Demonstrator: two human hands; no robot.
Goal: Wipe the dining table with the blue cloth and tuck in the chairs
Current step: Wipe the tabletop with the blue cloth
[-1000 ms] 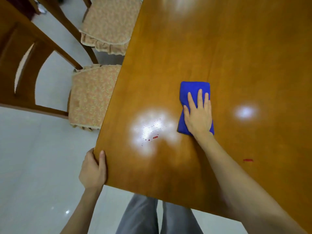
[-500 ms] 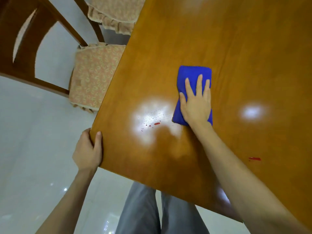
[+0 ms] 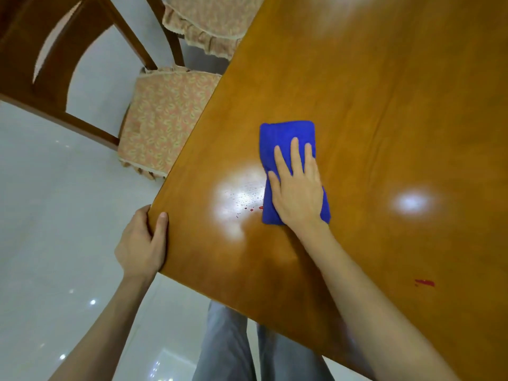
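Note:
A folded blue cloth [image 3: 286, 136] lies on the glossy wooden dining table [image 3: 384, 92]. My right hand [image 3: 298, 185] presses flat on the cloth's near half, fingers spread forward. Small red specks [image 3: 251, 209] sit just left of the cloth's near corner, in a patch of glare. A red smear [image 3: 424, 282] marks the table to the right of my forearm. My left hand [image 3: 143, 243] grips the table's near left corner, thumb on top. A wooden chair with a patterned cushion [image 3: 162, 119] stands at the table's left side, its seat partly under the edge.
A second cushioned chair [image 3: 211, 20] stands further along the left side. Pale glossy floor tiles [image 3: 41, 215] lie to the left. My legs in grey trousers [image 3: 228, 347] stand against the near edge of the table.
The cloth under my right hand has slid left towards the red specks and now touches them. My left hand stays on the table corner. The view has shifted slightly.

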